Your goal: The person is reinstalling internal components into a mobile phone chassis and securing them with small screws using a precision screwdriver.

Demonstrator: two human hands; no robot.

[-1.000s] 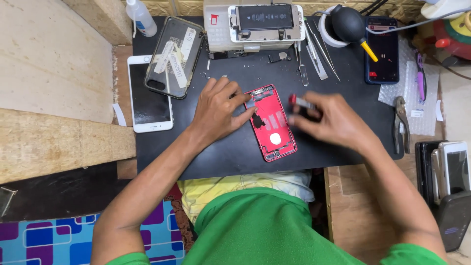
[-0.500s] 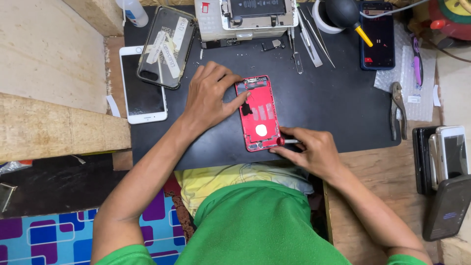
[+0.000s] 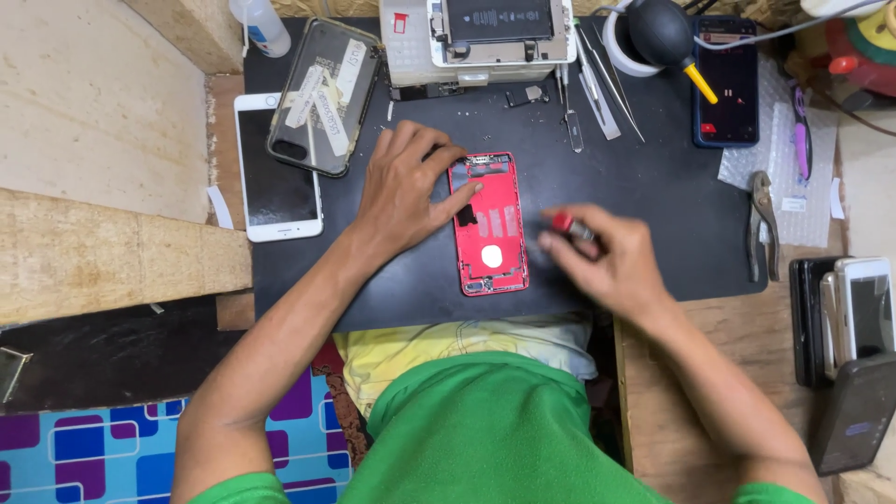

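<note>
Head view: your left hand (image 3: pixel 403 187) lies flat, fingers spread, pinning the open red phone housing (image 3: pixel 488 224) mid black mat (image 3: pixel 644 196). Your right hand (image 3: pixel 607 261), just right of it, pinches a red-tipped screwdriver (image 3: pixel 571 226).

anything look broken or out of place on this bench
The red phone shell under the left hand lies opened, its insides bare. A dark phone at upper left has paper tape strips stuck across it. The right hand grips a red-tipped tool.
</note>
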